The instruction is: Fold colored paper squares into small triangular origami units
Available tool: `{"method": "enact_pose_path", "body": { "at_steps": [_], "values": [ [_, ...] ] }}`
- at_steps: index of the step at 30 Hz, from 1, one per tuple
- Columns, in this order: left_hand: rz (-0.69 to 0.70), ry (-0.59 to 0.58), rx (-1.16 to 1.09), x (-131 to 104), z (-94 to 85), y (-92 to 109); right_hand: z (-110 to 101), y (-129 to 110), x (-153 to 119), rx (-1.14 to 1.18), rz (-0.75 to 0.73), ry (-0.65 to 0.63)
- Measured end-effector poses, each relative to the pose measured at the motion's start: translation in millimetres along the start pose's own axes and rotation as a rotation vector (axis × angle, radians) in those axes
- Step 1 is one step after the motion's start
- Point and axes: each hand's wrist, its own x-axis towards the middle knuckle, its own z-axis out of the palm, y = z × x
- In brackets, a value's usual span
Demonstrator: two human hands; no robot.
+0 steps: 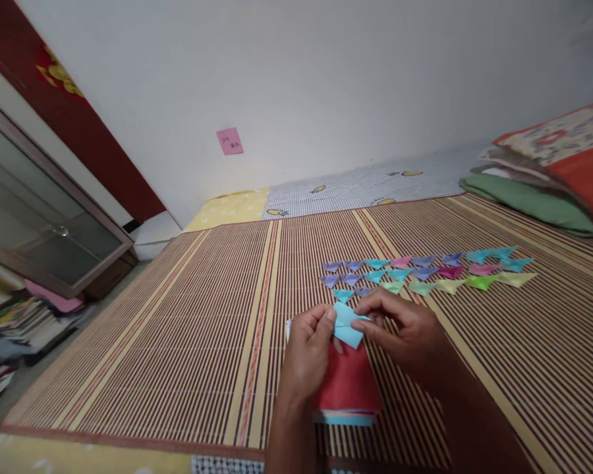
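A light blue folded paper [346,326] is held between both hands, above a stack of coloured sheets [348,382] with a red one on top. My left hand [309,349] pinches its left edge between thumb and fingers. On the right side, my right hand [400,326] grips the same paper with thumb and index finger. Beyond the hands, small folded paper pieces [449,270] in purple, blue, pink, green and yellow lie in rows on the striped mat [217,316].
Folded bedding [534,197] is piled at the far right. A pink note [230,141] is on the wall behind the mat. At the left are a glass-fronted cabinet [29,197] and a pile of books or papers [22,322] on the floor.
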Motion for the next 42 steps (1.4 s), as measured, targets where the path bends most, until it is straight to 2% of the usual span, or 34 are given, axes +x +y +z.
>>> {"method": "enact_pose_path", "body": {
  "at_steps": [8,18,25,28,32,35,38,42],
  "values": [
    [0.044,0.052,0.21,-3.8,7.2,6.9,6.5,4.9,-0.3,0.045,0.082,0.003],
    [0.072,0.045,0.253,-4.7,9.9,8.3,8.5,-0.9,-0.6,0.079,0.158,-0.001],
    [0.091,0.087,0.232,-3.6,12.0,5.4,11.0,-3.2,0.0,0.105,0.154,0.031],
    [0.086,0.057,0.231,-4.4,12.9,5.0,11.7,-3.7,1.0,0.079,0.116,0.063],
    [0.089,0.013,0.262,-6.3,14.6,6.1,12.6,-4.1,2.6,-0.006,0.026,0.005],
    [0.062,-0.016,0.243,-6.5,14.2,7.4,13.6,-3.3,2.9,-0.036,-0.012,0.029],
    [-0.011,-0.055,0.151,-5.2,12.5,7.6,13.7,-1.8,2.0,-0.031,0.025,0.056],
    [-0.041,-0.032,0.08,-2.9,11.4,6.6,12.4,-2.2,0.4,0.009,0.097,0.057]
  ]
}}
